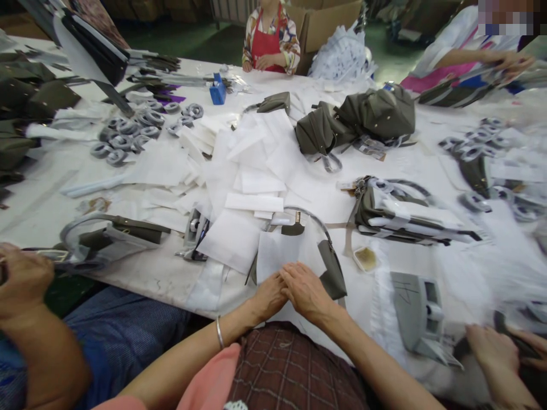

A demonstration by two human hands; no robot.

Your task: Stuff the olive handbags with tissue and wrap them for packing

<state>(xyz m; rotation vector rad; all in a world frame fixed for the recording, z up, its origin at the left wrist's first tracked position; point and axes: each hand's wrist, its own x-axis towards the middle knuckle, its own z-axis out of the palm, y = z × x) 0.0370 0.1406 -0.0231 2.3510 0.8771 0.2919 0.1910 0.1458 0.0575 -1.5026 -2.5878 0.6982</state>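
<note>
At the near table edge my left hand (270,295) and my right hand (304,289) meet, fingertips touching. Both have their fingers bent over the near edge of a white foam sheet (277,250), and they seem to pinch it. Beneath that sheet lies an olive handbag (331,270), mostly covered; its side and its wrapped handle (318,219) show beyond my hands. Loose white foam sheets (231,239) are heaped just past it, to the left. A tape dispenser (196,230) stands left of the bag.
Finished-looking olive bags (376,117) lie at the back, and a wrapped one (393,210) on the right. Grey rings (128,134) are piled left. A grey tape dispenser (416,310) and a small dish (366,258) sit right. Co-workers' hands (23,282) flank me; others work opposite.
</note>
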